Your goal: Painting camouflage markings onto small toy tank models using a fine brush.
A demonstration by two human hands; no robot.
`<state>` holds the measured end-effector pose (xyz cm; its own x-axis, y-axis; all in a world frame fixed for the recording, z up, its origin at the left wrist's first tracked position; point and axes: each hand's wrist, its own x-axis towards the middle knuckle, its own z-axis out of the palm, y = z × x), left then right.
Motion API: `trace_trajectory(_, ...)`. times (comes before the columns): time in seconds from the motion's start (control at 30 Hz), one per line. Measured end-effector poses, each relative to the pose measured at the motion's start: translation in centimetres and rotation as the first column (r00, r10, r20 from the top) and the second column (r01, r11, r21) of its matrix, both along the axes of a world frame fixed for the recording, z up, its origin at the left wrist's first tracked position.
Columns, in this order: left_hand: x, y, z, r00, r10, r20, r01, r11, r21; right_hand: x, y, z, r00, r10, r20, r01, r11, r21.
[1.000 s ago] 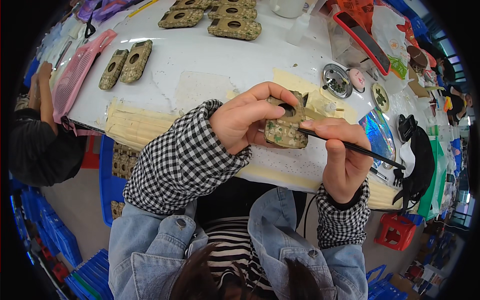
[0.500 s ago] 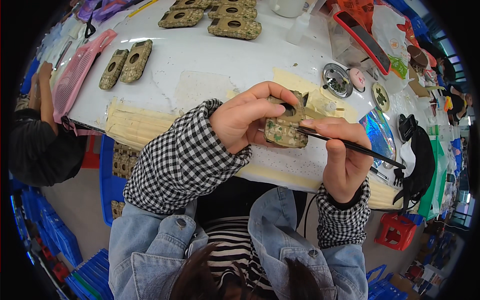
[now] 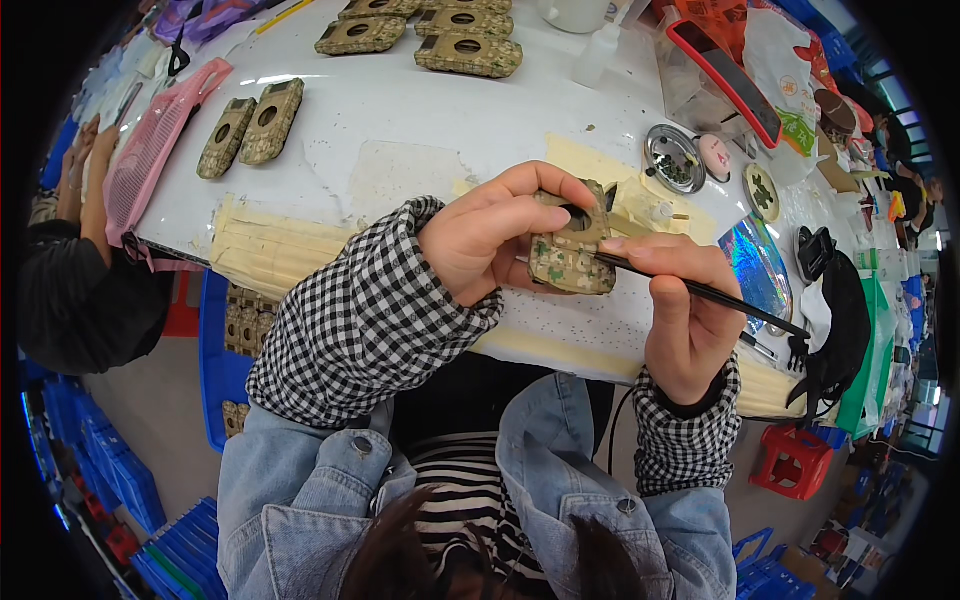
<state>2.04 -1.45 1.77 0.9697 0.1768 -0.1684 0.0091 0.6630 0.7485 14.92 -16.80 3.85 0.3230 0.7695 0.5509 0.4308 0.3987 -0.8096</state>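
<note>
The left hand [image 3: 495,230] grips a tan-and-green camouflage, oblong hull [image 3: 572,268] with a round hole, over the white table [image 3: 410,110]; the right hand [image 3: 695,315] pinches a slim black tool [image 3: 722,298], tip at the hull's side. Beyond sits a round silver dish [image 3: 684,186].

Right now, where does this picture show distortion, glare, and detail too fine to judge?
Head view: fisheye distortion bows the front edge of the white table, and corners go black; head view: glare on the iridescent film; head view: the tip of the black tool at the held camouflage piece is too small to judge.
</note>
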Motion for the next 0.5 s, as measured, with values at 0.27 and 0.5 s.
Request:
trace_trajectory(0.27,-0.04,0.07,0.03,1.0,-0.008,-0.006,0.008,1.0,-0.001,0.09,-0.05,-0.07,1.0,-0.005,0.027,0.005,1.0,-0.012)
trace_trajectory(0.5,-0.01,0.02,0.01,1.0,-0.001,0.007,0.001,1.0,-0.008,0.17,-0.14,-0.12,1.0,-0.01,0.027,0.01,1.0,-0.008)
